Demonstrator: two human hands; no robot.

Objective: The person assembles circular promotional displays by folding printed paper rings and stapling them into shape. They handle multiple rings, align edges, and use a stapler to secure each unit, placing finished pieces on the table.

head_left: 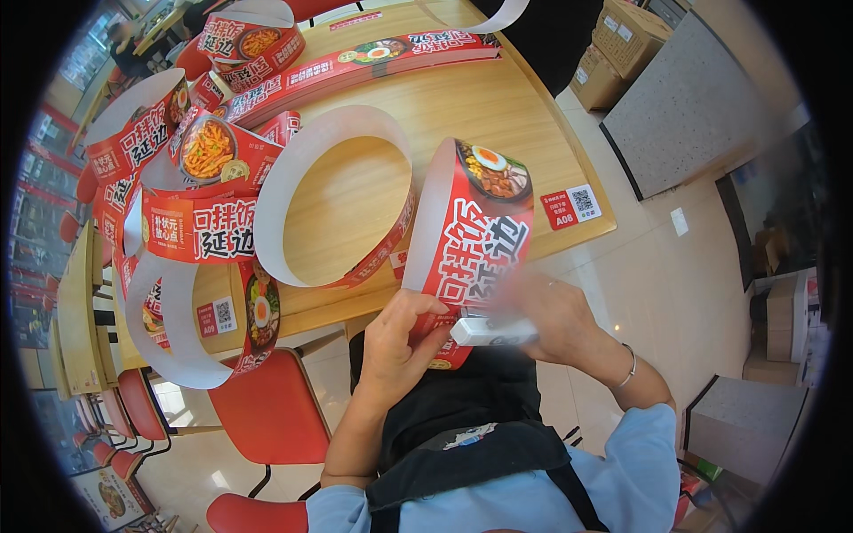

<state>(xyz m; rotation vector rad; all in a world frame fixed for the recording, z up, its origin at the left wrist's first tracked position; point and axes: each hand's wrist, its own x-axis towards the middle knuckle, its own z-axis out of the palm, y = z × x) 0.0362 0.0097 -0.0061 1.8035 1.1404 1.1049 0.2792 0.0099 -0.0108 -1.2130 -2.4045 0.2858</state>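
Note:
A red printed paper strip (449, 253) with food pictures curves up in front of me at the table edge. My left hand (404, 342) pinches its lower part between thumb and fingers. In my right hand (555, 320), partly smeared by motion, is a white stapler (493, 332) that meets the strip beside my left fingertips. The stapler's jaws are mostly hidden. Just left of the strip, a paper ring (342, 120) of the same print stands on the wooden table (471, 107), its white inside showing.
More red paper rings (200, 222) crowd the table's left side, one (182, 377) overhanging the near edge. A stack of flat strips (355, 67) lies at the back. Someone in dark clothing (555, 35) stands beyond. A red chair (271, 409) is below left; cardboard boxes (622, 44) stand far right.

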